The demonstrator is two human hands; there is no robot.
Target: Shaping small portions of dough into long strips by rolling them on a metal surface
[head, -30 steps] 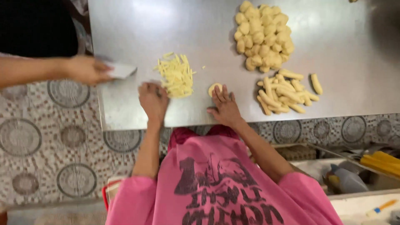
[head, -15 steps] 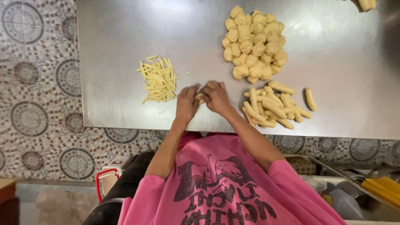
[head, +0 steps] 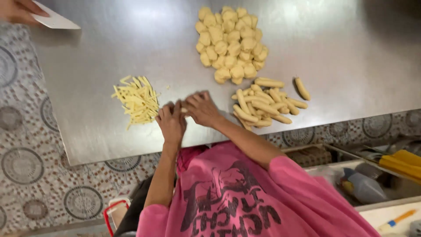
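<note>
Steel table (head: 109, 66) with dough ball heap (head: 231, 44), rolled dough sticks (head: 265, 104), thin strips (head: 137, 100), left hand (head: 172, 123) and right hand (head: 201, 109) closed together on small dough piece (head: 184, 110)

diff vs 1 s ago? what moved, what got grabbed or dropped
Both hands came together: 1 s ago they lay apart, flat on the steel table; now the left hand and right hand meet over a small dough piece between the fingertips. A co-worker's hand with the white scraper pulled away from the thin strips. The dough-ball heap and rolled logs stayed put.
</note>
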